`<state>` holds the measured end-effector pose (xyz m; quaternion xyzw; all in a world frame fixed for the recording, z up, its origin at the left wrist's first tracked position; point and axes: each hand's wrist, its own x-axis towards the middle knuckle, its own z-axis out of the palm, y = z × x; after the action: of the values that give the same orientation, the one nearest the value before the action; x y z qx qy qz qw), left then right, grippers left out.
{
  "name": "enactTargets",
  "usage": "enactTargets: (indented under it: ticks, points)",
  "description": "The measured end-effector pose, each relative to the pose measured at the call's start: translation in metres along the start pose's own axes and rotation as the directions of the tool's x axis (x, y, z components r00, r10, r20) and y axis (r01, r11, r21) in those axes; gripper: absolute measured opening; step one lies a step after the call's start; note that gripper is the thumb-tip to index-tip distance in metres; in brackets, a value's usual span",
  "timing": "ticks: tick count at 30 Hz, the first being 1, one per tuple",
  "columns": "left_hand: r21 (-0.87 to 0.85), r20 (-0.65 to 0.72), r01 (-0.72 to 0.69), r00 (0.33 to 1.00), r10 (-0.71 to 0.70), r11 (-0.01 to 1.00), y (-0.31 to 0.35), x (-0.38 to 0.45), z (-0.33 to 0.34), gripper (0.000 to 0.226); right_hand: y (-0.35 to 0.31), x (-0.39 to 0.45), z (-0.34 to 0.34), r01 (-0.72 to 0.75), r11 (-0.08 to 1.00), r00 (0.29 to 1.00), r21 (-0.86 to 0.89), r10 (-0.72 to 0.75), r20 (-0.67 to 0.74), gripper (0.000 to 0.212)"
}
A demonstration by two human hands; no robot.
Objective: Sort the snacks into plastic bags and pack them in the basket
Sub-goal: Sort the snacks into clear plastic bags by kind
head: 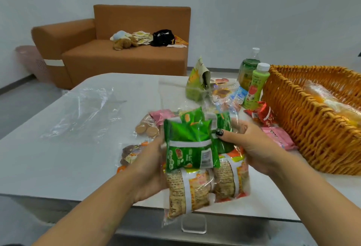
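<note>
left hand (150, 167) grips plastic bag (230, 183) side | right hand (252, 144) pinches green packets (189, 148) (thumb on top) | both raised over table (58, 158) | basket (312, 124) right

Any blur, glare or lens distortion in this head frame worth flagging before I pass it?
Head view: even, soft lighting with faint shadows; wide-angle bending shows along the table edge and wicker basket; glare streaks on the clear plastic bag lying flat; slight motion smear on the green snack packets between left hand and right hand; print unreadable.
</note>
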<state>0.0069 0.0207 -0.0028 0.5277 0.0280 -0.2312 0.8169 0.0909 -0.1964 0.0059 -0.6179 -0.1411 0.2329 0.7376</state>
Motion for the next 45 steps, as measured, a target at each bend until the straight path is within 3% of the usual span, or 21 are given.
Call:
enactTargets:
  ticks: [4, 6, 9, 12, 17, 20, 22, 24, 25, 26, 27, 32, 37, 41, 45]
  points:
    - [-0.038, 0.011, -0.178, 0.984, 0.178, 0.983, 0.009, -0.004, -0.011, 0.078, 0.009, -0.007, 0.007, -0.041, 0.999, 0.992, -0.023, 0.038, -0.123, 0.065]
    - [0.135, -0.099, -0.222, 0.967, 0.236, 0.966, 0.0, 0.001, -0.013, 0.058, 0.016, -0.009, 0.012, -0.042, 0.998, 0.988, -0.041, 0.036, -0.153, 0.055]
    - [0.179, -0.243, -0.26, 0.923, 0.299, 0.949, -0.007, 0.005, -0.012, 0.044, 0.026, -0.007, 0.015, -0.052, 0.994, 0.975, -0.095, 0.031, -0.219, 0.069]
    - [0.183, -0.27, -0.289, 0.905, 0.33, 0.94, -0.008, 0.008, -0.014, 0.041, 0.023, -0.008, 0.018, 0.01, 0.978, 0.974, -0.208, -0.057, -0.221, 0.053]
    - [0.188, -0.272, -0.321, 0.891, 0.363, 0.928, -0.008, 0.011, -0.015, 0.041, 0.011, -0.006, 0.016, 0.086, 0.982, 0.975, -0.166, -0.117, -0.189, 0.024]
    - [0.205, -0.283, -0.333, 0.88, 0.381, 0.92, -0.009, 0.012, -0.013, 0.042, 0.006, -0.002, 0.013, 0.089, 0.952, 0.947, -0.294, -0.172, -0.271, 0.019]
    - [0.219, -0.274, -0.347, 0.875, 0.398, 0.912, -0.009, 0.013, -0.013, 0.044, 0.001, -0.003, 0.01, 0.168, 0.79, 0.853, -0.59, -0.416, -0.315, 0.028]
    - [0.222, -0.257, -0.357, 0.876, 0.408, 0.907, -0.009, 0.013, -0.012, 0.047, -0.008, -0.007, 0.012, 0.291, 0.379, 0.648, -0.878, -0.754, -0.11, 0.034]
    - [0.224, -0.25, -0.362, 0.876, 0.412, 0.905, -0.008, 0.014, -0.011, 0.047, -0.012, -0.009, 0.014, 0.357, 0.189, 0.564, -0.915, -0.824, 0.05, 0.031]
    - [0.227, -0.245, -0.366, 0.875, 0.417, 0.902, -0.009, 0.014, -0.01, 0.047, -0.014, -0.011, 0.019, 0.411, 0.066, 0.524, -0.909, -0.833, 0.177, 0.029]
    - [0.23, -0.241, -0.37, 0.875, 0.421, 0.9, -0.009, 0.013, -0.009, 0.046, -0.014, -0.011, 0.023, 0.456, 0.023, 0.53, -0.89, -0.81, 0.251, 0.029]
    - [0.243, -0.24, -0.396, 0.86, 0.45, 0.886, -0.011, 0.01, -0.007, 0.045, 0.001, -0.009, 0.039, 0.412, -0.023, 0.734, -0.911, -0.583, 0.347, 0.045]
    - [0.24, -0.251, -0.4, 0.855, 0.454, 0.885, -0.014, 0.008, -0.007, 0.042, 0.001, -0.006, 0.043, 0.403, 0.166, 0.795, -0.9, -0.551, 0.255, 0.049]
    - [0.227, -0.257, -0.39, 0.86, 0.441, 0.892, -0.016, 0.01, -0.008, 0.039, 0.003, -0.004, 0.043, 0.379, 0.239, 0.801, -0.894, -0.568, 0.188, 0.048]
    - [0.199, -0.283, -0.369, 0.865, 0.414, 0.908, -0.012, 0.013, -0.011, 0.035, 0.003, -0.004, 0.024, 0.284, 0.354, 0.669, -0.891, -0.739, -0.08, 0.059]
